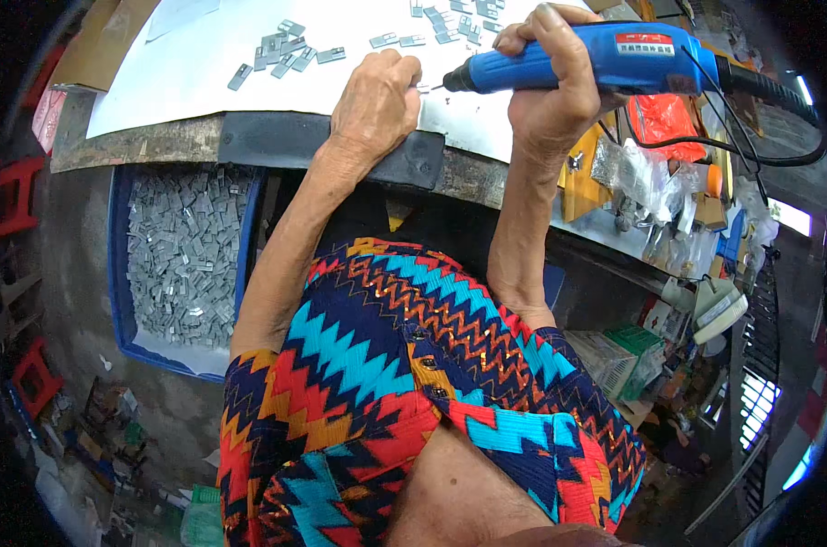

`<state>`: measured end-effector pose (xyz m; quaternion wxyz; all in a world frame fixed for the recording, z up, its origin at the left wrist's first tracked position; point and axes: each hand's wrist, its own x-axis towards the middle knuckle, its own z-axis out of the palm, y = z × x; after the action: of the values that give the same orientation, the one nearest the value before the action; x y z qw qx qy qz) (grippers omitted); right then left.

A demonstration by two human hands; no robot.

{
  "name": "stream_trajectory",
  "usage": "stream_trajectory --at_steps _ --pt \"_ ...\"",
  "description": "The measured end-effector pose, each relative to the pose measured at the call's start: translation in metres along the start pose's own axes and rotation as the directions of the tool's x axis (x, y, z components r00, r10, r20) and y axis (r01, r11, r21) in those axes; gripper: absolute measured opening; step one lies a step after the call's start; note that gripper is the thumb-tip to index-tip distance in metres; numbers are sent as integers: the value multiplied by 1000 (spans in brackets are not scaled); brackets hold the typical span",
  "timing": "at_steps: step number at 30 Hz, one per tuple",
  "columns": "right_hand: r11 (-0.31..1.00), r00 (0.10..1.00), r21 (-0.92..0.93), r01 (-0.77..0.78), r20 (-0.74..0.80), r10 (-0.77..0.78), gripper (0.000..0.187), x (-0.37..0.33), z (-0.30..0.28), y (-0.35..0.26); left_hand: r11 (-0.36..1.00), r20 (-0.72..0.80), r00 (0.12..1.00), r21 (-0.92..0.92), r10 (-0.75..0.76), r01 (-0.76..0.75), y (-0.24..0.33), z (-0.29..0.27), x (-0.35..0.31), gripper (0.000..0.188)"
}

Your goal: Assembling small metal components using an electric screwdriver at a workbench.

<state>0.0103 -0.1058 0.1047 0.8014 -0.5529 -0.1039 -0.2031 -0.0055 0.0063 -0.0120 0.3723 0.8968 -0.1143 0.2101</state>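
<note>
My right hand is wrapped round a blue electric screwdriver, held level with its black nose pointing left. The thin bit reaches to the fingers of my left hand. That hand is closed and rests on the white worktop near its front edge. Whatever it grips is hidden behind the fingers. Beyond it lie small flat grey pieces with dark slots: one loose cluster to the left, another group at the far middle.
Below the worktop at left stands a blue bin full of similar grey pieces. A dark pad covers part of the table edge. Plastic bags, a red bag and black cables crowd the right side.
</note>
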Motion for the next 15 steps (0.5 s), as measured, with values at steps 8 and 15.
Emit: stream_trajectory --at_steps 8,15 --pt "998 999 -70 6 35 -4 16 1 9 8 999 5 999 -12 -48 49 3 -1 -2 9" --pt "989 988 -97 109 123 -97 12 2 11 17 998 16 998 3 -55 55 4 1 -1 10"
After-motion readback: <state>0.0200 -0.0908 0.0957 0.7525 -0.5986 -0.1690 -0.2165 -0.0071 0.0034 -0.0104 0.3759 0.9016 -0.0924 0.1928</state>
